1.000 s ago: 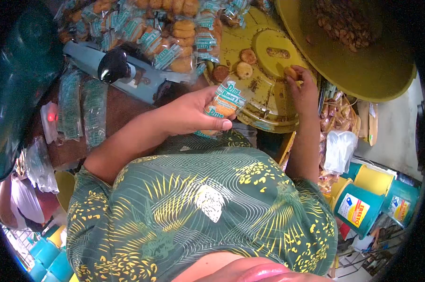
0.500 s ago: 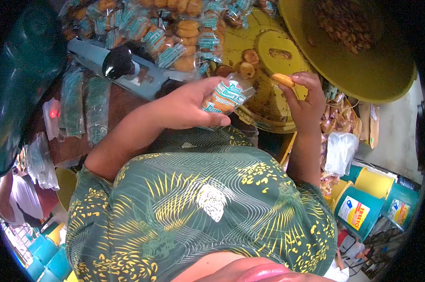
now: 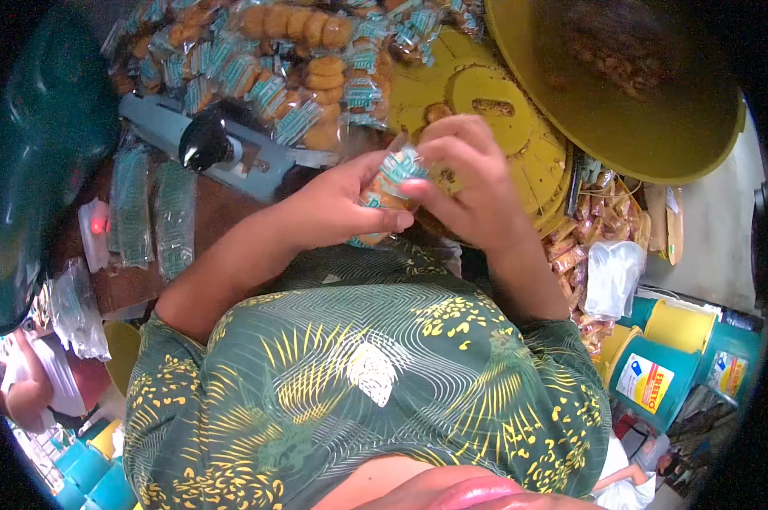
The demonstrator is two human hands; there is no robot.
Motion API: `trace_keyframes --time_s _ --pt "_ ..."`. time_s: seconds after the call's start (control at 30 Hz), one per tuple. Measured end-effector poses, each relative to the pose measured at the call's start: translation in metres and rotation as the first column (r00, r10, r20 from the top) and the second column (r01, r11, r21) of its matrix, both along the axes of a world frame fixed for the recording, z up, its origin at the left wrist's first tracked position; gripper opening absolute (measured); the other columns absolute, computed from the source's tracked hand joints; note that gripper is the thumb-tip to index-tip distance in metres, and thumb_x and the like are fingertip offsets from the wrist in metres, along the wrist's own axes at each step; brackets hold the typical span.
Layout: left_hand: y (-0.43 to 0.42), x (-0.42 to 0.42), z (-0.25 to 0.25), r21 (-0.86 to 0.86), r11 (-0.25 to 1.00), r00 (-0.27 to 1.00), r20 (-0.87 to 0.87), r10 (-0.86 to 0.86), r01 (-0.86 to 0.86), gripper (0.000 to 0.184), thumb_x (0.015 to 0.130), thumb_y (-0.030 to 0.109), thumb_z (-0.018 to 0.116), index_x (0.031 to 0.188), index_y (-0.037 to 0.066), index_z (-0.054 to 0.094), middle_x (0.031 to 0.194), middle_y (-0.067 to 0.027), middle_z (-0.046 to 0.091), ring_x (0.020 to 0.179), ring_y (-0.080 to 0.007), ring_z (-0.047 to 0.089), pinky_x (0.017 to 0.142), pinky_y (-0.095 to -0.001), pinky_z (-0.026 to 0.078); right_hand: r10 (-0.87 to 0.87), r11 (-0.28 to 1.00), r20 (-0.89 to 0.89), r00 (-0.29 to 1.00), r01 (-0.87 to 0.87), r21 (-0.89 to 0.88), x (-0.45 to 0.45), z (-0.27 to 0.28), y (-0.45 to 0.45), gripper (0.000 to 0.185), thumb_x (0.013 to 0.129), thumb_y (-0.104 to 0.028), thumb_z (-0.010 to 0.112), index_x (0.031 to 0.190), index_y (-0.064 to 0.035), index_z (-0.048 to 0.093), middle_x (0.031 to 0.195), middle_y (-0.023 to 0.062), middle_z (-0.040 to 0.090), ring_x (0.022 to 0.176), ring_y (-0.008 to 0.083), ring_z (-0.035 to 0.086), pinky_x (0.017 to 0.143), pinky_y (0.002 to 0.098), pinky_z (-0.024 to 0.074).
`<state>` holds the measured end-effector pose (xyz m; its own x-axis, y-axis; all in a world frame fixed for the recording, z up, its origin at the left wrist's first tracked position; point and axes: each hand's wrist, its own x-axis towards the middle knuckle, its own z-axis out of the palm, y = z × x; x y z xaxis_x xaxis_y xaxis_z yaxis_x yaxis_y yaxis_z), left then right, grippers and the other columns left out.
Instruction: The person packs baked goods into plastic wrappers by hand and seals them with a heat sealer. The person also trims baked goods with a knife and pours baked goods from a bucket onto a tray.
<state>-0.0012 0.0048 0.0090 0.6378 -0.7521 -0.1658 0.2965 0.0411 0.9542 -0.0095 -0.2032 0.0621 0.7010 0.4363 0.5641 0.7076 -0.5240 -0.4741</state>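
My left hand [image 3: 341, 200] is closed around a small clear plastic bag of cookies [image 3: 382, 197] with teal print, held upright in front of my chest. My right hand [image 3: 464, 174] pinches the bag's upper end, thumb and fingers on the printed plastic. Whether a loose cookie is still between the right fingers is hidden. Beyond the hands lies a yellow lid [image 3: 528, 140] with a round cookie [image 3: 437, 112] on it; my right hand covers part of the lid.
Packed cookie bags [image 3: 265, 85] pile up at the back. A light-blue bag sealer [image 3: 158, 123] and flat printed bags [image 3: 130, 212] lie left. A large yellow tub [image 3: 690, 153] with brown pieces stands right, above wrapped packs [image 3: 571, 255] and teal buckets [image 3: 651, 374]. Another person [image 3: 35, 382] is at lower left.
My right hand has moved left and in to the bag, from holding a cookie above the lid. That cookie no longer shows in its fingers. The left hand stays around the bag.
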Motion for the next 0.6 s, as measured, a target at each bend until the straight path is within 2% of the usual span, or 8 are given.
trace_keyframes --time_s 0.17,0.23,0.27,0.33,0.37,0.4,0.47,0.6 --pt "-0.004 -0.006 0.004 -0.132 0.988 0.94 -0.32 -0.116 0.077 0.055 0.084 0.012 0.075 0.13 0.008 0.046 0.108 -0.0044 0.062 0.094 -0.0149 0.064 0.079 -0.03 0.052 -0.03 0.997 -0.188 0.982 0.041 0.059 0.002 -0.008 -0.01 0.02 0.083 -0.015 0.072 0.096 -0.0033 0.063 0.089 0.0141 0.064 0.086 0.0309 0.062 0.08 0.0396 0.0498" --pt "-0.003 -0.008 0.007 -0.099 0.993 0.941 -0.327 -0.092 0.063 0.055 0.084 0.014 0.075 0.13 0.009 0.047 0.108 -0.0047 0.063 0.096 -0.0178 0.065 0.082 -0.033 0.053 -0.074 0.992 -0.198 0.977 0.093 0.088 0.016 -0.005 -0.031 0.021 0.084 -0.013 0.07 0.102 -0.0035 0.064 0.094 0.015 0.067 0.091 0.0313 0.064 0.084 0.0397 0.0507" --pt "-0.001 -0.008 0.008 -0.08 0.995 0.94 -0.331 -0.077 0.053 0.055 0.083 0.015 0.075 0.13 0.01 0.047 0.108 -0.0049 0.063 0.096 -0.0193 0.066 0.084 -0.0345 0.053 -0.246 0.967 -0.183 0.952 0.255 0.029 0.032 -0.007 -0.05 0.023 0.087 -0.015 0.067 0.107 -0.0047 0.064 0.099 0.0158 0.068 0.096 0.0314 0.065 0.087 0.0396 0.0505" --pt "0.001 -0.007 0.001 -0.12 0.992 0.949 -0.308 -0.067 0.032 0.054 0.084 0.016 0.075 0.13 0.009 0.047 0.108 -0.0052 0.063 0.095 -0.0191 0.066 0.083 -0.0339 0.053 -0.539 0.831 -0.301 0.786 0.556 -0.037 0.099 -0.033 -0.125 0.025 0.098 -0.015 0.055 0.12 -0.0049 0.062 0.113 0.01 0.067 0.108 0.0236 0.062 0.093 0.0338 0.0471" --pt "0.0 -0.007 0.003 -0.129 0.991 0.955 -0.289 -0.058 0.022 0.054 0.084 0.017 0.074 0.13 0.008 0.047 0.108 -0.0051 0.063 0.094 -0.0189 0.066 0.083 -0.0336 0.053 -0.707 0.706 -0.188 0.682 0.697 -0.125 0.109 -0.011 -0.143 0.033 0.101 -0.026 0.049 0.126 -0.0067 0.06 0.119 0.0114 0.066 0.111 0.0259 0.061 0.095 0.0364 0.046" --pt "0.002 -0.008 0.006 -0.139 0.99 0.96 -0.276 -0.048 0.01 0.054 0.084 0.017 0.074 0.13 0.008 0.047 0.108 -0.005 0.063 0.093 -0.0186 0.065 0.082 -0.0334 0.053 -0.777 0.629 -0.108 0.62 0.77 -0.107 0.149 -0.046 -0.213 0.041 0.1 -0.036 0.049 0.128 -0.0075 0.059 0.122 0.0146 0.065 0.113 0.0284 0.06 0.096 0.0384 0.0455" --pt "0.002 -0.011 0.021 -0.097 0.995 0.973 -0.225 -0.045 0.023 0.053 0.084 0.019 0.075 0.128 0.008 0.048 0.107 -0.0043 0.063 0.092 -0.0168 0.064 0.081 -0.0321 0.052 -0.951 0.308 -0.128 0.281 0.864 -0.398 0.192 -0.073 -0.285 0.046 0.098 -0.041 0.052 0.129 -0.0078 0.059 0.12 0.0156 0.065 0.11 0.0311 0.061 0.096 0.0391 0.0455" --pt "0.005 -0.005 0.009 -0.04 0.998 0.987 -0.156 -0.043 0.037 0.051 0.083 0.024 0.077 0.123 0.007 0.05 0.103 -0.0024 0.062 0.089 -0.0131 0.061 0.079 -0.0299 0.051 -0.915 0.4 -0.25 0.317 0.792 -0.461 0.183 -0.051 -0.229 0.041 0.098 -0.036 0.056 0.127 -0.0071 0.061 0.111 0.0095 0.067 0.101 0.0225 0.061 0.09 0.0346 0.0472"
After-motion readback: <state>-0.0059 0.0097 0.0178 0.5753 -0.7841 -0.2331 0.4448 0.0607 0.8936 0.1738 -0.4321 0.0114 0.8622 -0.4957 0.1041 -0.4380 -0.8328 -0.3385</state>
